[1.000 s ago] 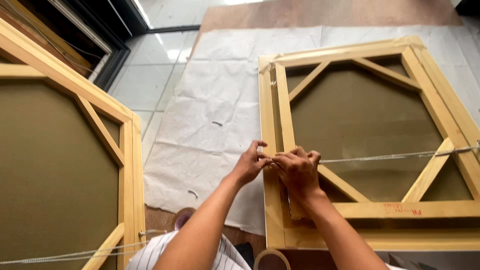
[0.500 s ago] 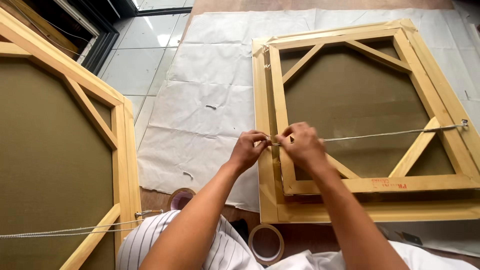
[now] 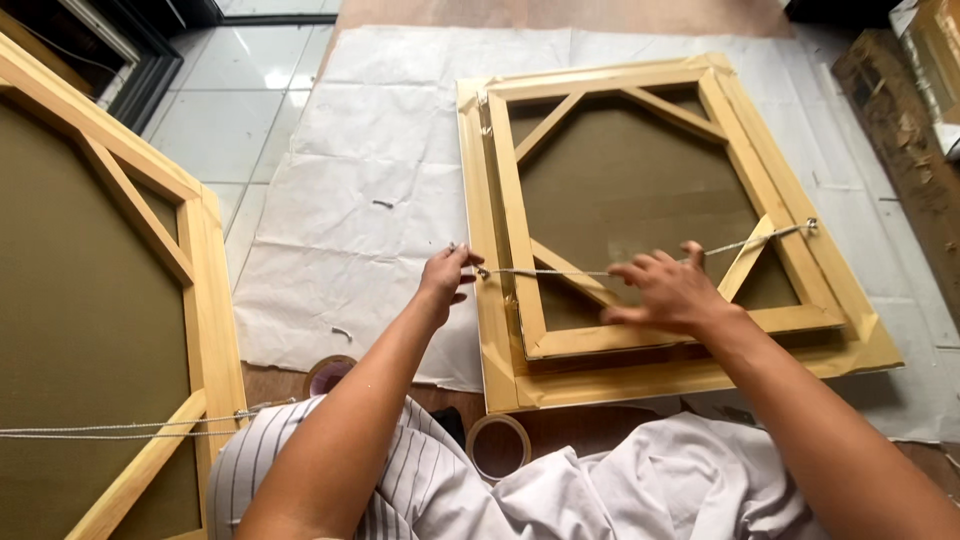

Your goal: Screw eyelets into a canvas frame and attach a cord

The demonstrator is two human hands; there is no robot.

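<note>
Grip, left hand [image 3: 443, 277]: fingers pinched shut on the near end of the cord [image 3: 590, 270], right at the left rail of the wooden frame [image 3: 495, 300].
Grip, right hand [image 3: 668, 295]: open, fingers spread flat, palm down over the cord and the frame's lower rail; whether it presses the cord I cannot tell.
Cord: pale, twisted, pulled taut across the back of the frame, running from the pinch on the left to a small metal fitting [image 3: 811, 226] on the right rail.
Frame: light wood, lying flat, diagonal corner braces, brown canvas back [image 3: 620, 190] showing inside; it sits stacked on a second, slightly larger frame [image 3: 700, 375] beneath.
Underlay: creased white paper sheet [image 3: 330, 200] spread over the floor [image 3: 215, 100], frames lying on its right half.
Left side: another wooden frame [image 3: 205, 290] with brown backing, its own cord [image 3: 120, 430] strung across.
Near edge: two tape rolls, one [image 3: 499, 445] by the stacked frames' corner, one [image 3: 328, 373] at the paper's edge.
Foreground: striped garment [image 3: 420, 480] and white cloth [image 3: 650, 490] on the person's lap.
</note>
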